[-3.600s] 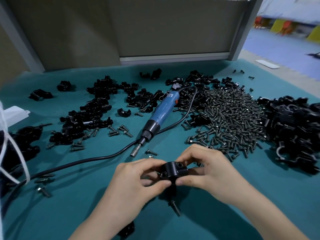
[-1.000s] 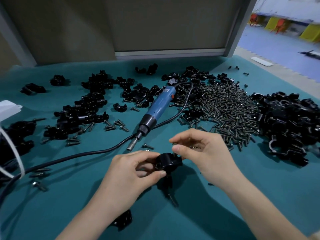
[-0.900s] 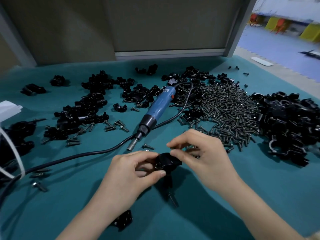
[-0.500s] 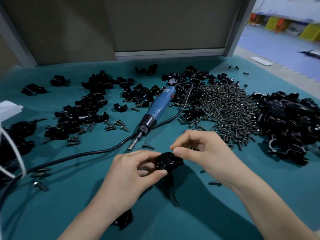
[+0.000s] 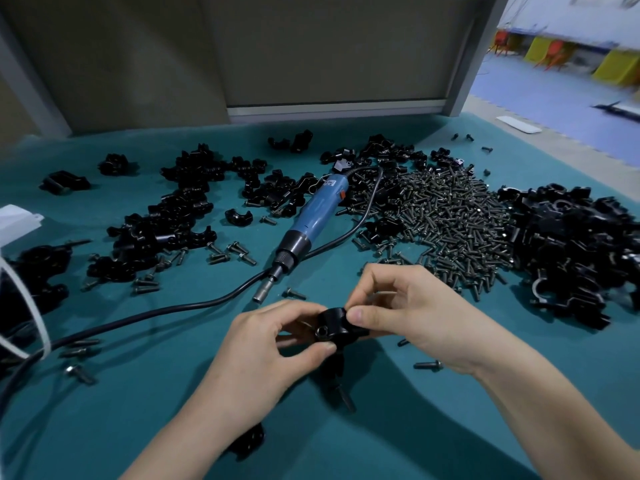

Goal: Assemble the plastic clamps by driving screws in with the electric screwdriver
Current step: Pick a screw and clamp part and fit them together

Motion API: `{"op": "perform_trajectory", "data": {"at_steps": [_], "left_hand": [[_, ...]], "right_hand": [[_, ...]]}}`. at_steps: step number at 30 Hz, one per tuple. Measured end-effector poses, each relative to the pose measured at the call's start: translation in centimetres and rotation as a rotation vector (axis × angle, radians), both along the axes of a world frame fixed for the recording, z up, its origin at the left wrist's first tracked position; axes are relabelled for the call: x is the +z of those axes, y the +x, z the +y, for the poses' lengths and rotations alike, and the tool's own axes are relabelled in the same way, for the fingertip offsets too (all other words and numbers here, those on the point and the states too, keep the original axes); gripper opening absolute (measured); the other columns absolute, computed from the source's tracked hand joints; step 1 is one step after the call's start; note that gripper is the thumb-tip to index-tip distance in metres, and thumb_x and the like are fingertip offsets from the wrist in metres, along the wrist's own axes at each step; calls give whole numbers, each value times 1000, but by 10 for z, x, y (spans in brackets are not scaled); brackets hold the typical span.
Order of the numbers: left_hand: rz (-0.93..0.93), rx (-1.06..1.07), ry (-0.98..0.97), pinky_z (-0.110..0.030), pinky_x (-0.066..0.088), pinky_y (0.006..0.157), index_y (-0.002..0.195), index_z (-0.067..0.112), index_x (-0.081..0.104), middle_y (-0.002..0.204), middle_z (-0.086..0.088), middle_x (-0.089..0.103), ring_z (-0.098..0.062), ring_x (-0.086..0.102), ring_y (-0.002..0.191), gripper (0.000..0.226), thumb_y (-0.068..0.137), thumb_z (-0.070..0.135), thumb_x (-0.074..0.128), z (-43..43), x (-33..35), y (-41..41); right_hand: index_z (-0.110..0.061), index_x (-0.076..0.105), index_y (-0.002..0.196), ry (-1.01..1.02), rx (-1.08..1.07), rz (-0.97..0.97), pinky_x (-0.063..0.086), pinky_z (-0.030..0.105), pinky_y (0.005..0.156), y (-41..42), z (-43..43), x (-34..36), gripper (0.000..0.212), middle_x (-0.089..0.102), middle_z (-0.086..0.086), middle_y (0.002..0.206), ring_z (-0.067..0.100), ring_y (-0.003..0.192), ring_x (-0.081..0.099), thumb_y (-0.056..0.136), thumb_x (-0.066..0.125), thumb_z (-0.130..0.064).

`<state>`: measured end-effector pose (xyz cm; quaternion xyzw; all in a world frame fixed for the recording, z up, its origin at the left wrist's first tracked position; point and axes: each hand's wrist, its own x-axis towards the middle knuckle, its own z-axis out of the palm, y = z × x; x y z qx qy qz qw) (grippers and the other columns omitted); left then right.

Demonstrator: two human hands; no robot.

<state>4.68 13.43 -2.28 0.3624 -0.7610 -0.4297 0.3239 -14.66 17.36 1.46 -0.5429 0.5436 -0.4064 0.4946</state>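
Observation:
A black plastic clamp (image 5: 333, 328) is held just above the teal mat, low in the middle. My left hand (image 5: 266, 355) pinches it from the left between thumb and fingers. My right hand (image 5: 412, 313) pinches its right side with thumb and forefinger; whether a screw is between those fingers is hidden. A screw hole shows on the clamp's near face. The blue electric screwdriver (image 5: 311, 223) lies untouched on the mat beyond my hands, bit pointing toward me.
A big heap of screws (image 5: 446, 220) lies right of the screwdriver, with a pile of black clamp parts (image 5: 575, 251) further right. More clamp parts (image 5: 166, 223) and loose screws lie to the left. The screwdriver's black cable (image 5: 138, 317) crosses the mat leftward.
My right hand came back from the screw heap to the clamp and now pinches its right side. The left hand kept holding the clamp. Two loose screws now lie on the mat under my right wrist.

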Motion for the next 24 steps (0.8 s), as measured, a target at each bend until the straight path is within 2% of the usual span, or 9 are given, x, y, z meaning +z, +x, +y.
{"op": "perform_trajectory", "data": {"at_steps": [4,7,9,12,14,17,20,22,24], "left_hand": [[-100,-29,-144,-10,45,80,85,24,75,88,18,71,2,65,86,17,73,15,83,3,-5,-2],[-82,-49,-170,-19,49,75,76,23,73,80,14,70,-4,66,77,17,76,7,80,5,-7,-3],[-70,-28,-167,-14,48,79,77,24,74,86,18,72,1,66,85,19,74,6,81,5,-7,-5],[-26,22,-72,-5,42,86,79,34,75,102,22,70,8,61,101,28,68,9,84,3,-9,-5],[36,8,73,-11,48,84,81,36,73,97,15,72,-1,65,97,30,68,11,84,3,-10,-6],[126,50,137,-22,53,83,82,34,70,87,8,70,-9,66,88,28,74,9,80,3,-12,-9],[153,96,100,-27,50,88,88,40,66,95,14,69,-5,64,99,29,80,14,77,5,-14,-10],[228,91,131,-26,52,82,91,40,64,100,14,68,-7,65,95,21,82,22,72,7,-13,-12],[322,83,202,-31,58,75,91,39,63,102,14,66,-8,66,80,17,81,25,65,9,-11,-14]], "right_hand": [[-7,58,90,111,-49,-108,52,23,56,5,4,-14,18,58,7,76,13,64,58,87,59,11],[-8,62,84,79,-128,-106,50,20,59,4,9,-22,17,58,9,78,13,67,58,85,63,9],[-9,63,79,50,-162,-115,49,19,59,1,12,-23,18,60,8,74,13,65,60,82,66,9],[-13,64,74,17,-224,-129,47,17,56,4,13,-25,21,61,2,70,10,62,58,82,68,6],[-16,65,72,-7,-267,-159,48,19,58,7,12,-29,24,61,2,71,10,65,58,84,66,5],[-13,67,72,19,-330,-455,52,22,61,10,9,-33,19,61,9,75,15,68,62,81,65,4],[-8,74,73,102,-375,-759,56,23,63,12,5,-32,12,69,11,78,16,69,68,74,63,-5],[-7,77,73,165,-416,-847,56,21,62,13,3,-32,15,72,11,82,18,70,71,73,62,-8],[-6,78,72,199,-443,-893,56,19,61,16,2,-31,16,74,10,84,18,72,72,72,63,-11]]}}
